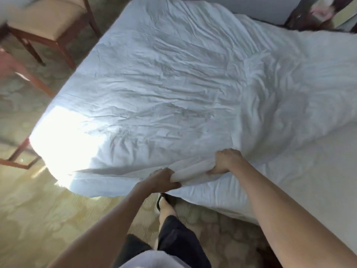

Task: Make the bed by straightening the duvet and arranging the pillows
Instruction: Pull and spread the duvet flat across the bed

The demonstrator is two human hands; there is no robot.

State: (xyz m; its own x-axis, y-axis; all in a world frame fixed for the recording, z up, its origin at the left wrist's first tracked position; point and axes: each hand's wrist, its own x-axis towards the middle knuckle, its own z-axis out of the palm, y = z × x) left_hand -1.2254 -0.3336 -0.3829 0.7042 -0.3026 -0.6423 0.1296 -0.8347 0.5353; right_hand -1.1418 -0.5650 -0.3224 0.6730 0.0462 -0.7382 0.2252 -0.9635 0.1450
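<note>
Your left hand (162,179) and your right hand (226,161) both clench a bunched roll of the white duvet (164,89) at its near edge, at about six o'clock on the bed (301,171), fingers curled over the fold and the two hands close together. The duvet lies wrinkled across the mattress, stretching away toward twelve o'clock, with a bright patch of sunlight on its corner at nine o'clock. A wooden chair (48,18) with a tan seat stands on the patterned carpet (38,209) at about ten o'clock, just beside the bed. Your foot (166,206) shows below the duvet's edge.
</note>
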